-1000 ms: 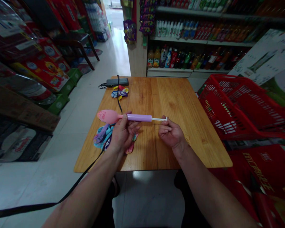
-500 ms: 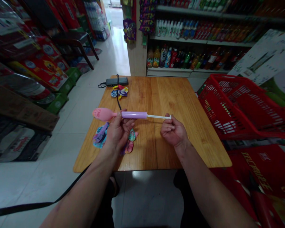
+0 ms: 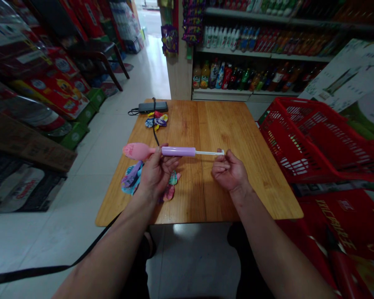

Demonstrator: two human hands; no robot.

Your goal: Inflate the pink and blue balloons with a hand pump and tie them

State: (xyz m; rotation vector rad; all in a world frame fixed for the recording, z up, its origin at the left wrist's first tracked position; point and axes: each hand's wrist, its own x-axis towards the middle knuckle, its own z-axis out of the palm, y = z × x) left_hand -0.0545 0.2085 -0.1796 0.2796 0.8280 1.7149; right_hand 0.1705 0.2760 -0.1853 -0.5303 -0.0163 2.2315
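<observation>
A purple hand pump [image 3: 178,151] lies level above the wooden table [image 3: 224,124], with a pink balloon [image 3: 136,150], partly filled, on its left tip. My left hand [image 3: 157,172] is closed round the pump where the balloon's neck sits on the nozzle. My right hand [image 3: 229,170] is closed on the white plunger handle [image 3: 209,153], which is pulled partway out to the right. Under my left hand lies a heap of flat coloured balloons [image 3: 134,180].
More flat balloons [image 3: 156,120] and a dark flat device [image 3: 153,107] with a black cord lie at the table's far left. Red shopping baskets [image 3: 311,137] stand right of the table. Drink shelves [image 3: 252,74] are behind; boxes line the left aisle.
The plunger was drawn out to the right, then came back slightly. The pump and balloon shifted a little left. The balloon looks somewhat longer.
</observation>
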